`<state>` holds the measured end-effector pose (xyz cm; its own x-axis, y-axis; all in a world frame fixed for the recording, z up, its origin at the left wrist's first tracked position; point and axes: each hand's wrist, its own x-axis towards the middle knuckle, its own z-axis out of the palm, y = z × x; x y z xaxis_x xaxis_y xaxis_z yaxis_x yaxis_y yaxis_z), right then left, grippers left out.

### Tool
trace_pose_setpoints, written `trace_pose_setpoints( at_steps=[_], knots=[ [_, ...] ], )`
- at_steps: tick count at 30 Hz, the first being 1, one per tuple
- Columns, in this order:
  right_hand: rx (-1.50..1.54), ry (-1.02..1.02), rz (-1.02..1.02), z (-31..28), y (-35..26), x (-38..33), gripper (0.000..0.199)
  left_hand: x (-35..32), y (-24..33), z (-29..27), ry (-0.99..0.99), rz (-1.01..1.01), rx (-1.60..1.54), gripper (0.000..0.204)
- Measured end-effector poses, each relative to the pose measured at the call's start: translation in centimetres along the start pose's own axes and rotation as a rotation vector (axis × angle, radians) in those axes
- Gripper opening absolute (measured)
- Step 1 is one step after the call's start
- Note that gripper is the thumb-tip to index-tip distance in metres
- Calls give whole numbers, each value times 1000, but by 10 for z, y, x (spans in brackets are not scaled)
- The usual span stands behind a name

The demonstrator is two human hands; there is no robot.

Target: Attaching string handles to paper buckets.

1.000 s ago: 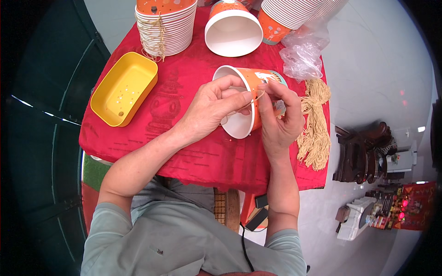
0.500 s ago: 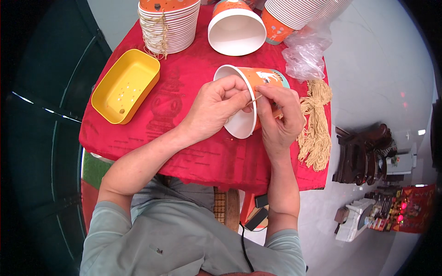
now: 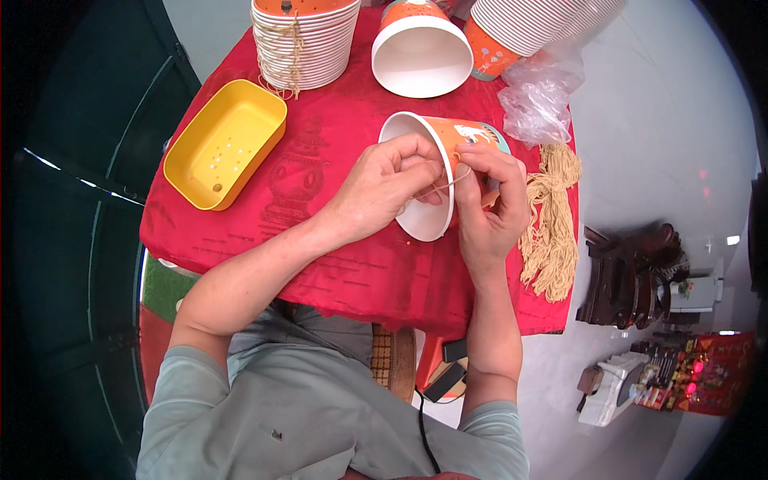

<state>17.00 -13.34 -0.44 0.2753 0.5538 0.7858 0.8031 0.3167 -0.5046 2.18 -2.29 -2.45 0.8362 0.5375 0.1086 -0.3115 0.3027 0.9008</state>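
Note:
An orange paper bucket point(image 3: 408, 126) with a white rim and white inside lies on its side on the red cloth, its mouth turned to the left. My left hand point(image 3: 388, 186) reaches into the mouth, thumb and fingers pinched on a thin tan string point(image 3: 450, 184). Across the rim, my right hand point(image 3: 494, 204) is at the bucket's outer wall, with thumb and forefinger pressed together on the string's other part. The fingertips inside the bucket are partly hidden. A bundle of tan strings point(image 3: 552, 228) lies just right of my right hand.
A yellow tray point(image 3: 196, 172) with small white and brown bits stands at the left. At the back are a stack of buckets point(image 3: 308, 52) with strings hanging, a single tipped bucket point(image 3: 424, 56), and another stack point(image 3: 520, 24) in clear plastic point(image 3: 540, 100). Red cloth point(image 3: 360, 280) covers the table.
The string shows as a longer stretch across the rim between my hands. My right fingertips have shifted slightly. The whole view has moved a little, so the tabletop things appear farther right.

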Motion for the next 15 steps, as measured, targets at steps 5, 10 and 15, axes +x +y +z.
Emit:
trace_pose_setpoints(
  at_steps=[5,10,15],
  knots=[
    [46,2,60,-1,0,-1,16,-3,8,0,2,46,21,27],
    [264,63,176,-1,6,-7,12,-3,10,0,-34,70,32,30],
    [384,102,262,-3,-1,-6,13,-2,5,-1,32,99,1,23]
  ],
)
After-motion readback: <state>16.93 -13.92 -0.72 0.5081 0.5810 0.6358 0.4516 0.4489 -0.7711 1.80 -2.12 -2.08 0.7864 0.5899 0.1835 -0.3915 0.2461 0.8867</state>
